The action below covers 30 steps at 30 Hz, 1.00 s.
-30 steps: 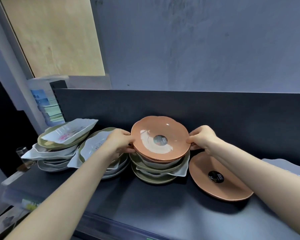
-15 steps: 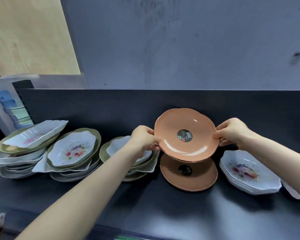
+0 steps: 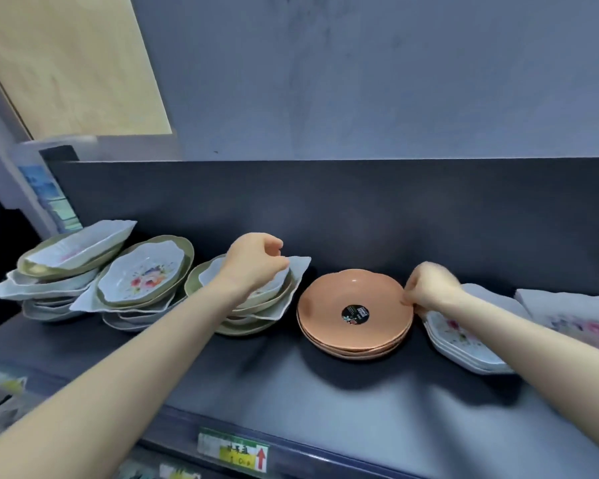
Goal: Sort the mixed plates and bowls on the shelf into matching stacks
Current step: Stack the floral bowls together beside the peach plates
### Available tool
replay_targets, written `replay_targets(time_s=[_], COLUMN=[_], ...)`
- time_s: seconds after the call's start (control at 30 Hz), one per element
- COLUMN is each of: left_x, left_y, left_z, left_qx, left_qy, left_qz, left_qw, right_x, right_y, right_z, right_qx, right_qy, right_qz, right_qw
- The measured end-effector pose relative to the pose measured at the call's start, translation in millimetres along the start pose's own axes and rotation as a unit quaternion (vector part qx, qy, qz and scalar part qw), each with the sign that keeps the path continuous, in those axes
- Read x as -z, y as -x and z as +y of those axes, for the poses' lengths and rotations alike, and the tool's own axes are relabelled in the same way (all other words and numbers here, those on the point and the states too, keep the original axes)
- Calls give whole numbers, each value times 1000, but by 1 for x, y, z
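A stack of orange plates point(image 3: 355, 307) with a black sticker sits mid-shelf. My right hand point(image 3: 431, 288) pinches the right rim of the top orange plate. Left of it stands a mixed stack point(image 3: 256, 314) of green plates and white dishes. My left hand point(image 3: 255, 262) hovers just over its top white dish point(image 3: 300, 267), fingers loosely curled, holding nothing. Two more mixed stacks stand further left: one topped by a flowered white dish point(image 3: 142, 280), one topped by a tilted white dish point(image 3: 80, 247). A stack of flowered white plates point(image 3: 464, 344) lies under my right wrist.
The dark shelf point(image 3: 291, 385) has a back wall close behind the stacks. Another flowered white dish point(image 3: 574, 316) sits at the far right edge. A price label point(image 3: 234, 451) is on the shelf's front lip.
The orange plate, held up in both hands before, now rests on the orange stack. My left hand has let go and moved left over the mixed stack.
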<state>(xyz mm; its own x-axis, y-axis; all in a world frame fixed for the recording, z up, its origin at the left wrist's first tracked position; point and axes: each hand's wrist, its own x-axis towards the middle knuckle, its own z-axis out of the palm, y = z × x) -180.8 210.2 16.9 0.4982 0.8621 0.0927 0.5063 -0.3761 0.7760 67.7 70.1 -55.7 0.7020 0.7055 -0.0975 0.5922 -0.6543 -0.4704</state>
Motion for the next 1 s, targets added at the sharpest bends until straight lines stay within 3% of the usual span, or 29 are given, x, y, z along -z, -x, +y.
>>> replay_targets(time_s=[0.13,0.33,0.43,0.53,0.67,1.0], left_x=[22,56,82,112,150,200], left_y=[2,4,-5,-16,-35,-85], left_z=[-18,-49,-63,-72,-95,-161], left_qx=[27,51,44,40,38,-22], left_qy=[-13,-47,-65,-95,-116,-246], left_qz=[33,54,75,98,101,71], left_qw=[999,996,994,990,987,966], right_x=[-12,-1,-1,-10,-34,-85], right_y=[-4,-1,4,11,9,-33], right_z=[-3,-24,-55,-95,-146,-192], right_qx=[71,118,181,217,217,119], right_qy=[127,220,160,55,6,66], right_qz=[32,42,91,63,39,38], right_qw=[989,967,966,973,975,990])
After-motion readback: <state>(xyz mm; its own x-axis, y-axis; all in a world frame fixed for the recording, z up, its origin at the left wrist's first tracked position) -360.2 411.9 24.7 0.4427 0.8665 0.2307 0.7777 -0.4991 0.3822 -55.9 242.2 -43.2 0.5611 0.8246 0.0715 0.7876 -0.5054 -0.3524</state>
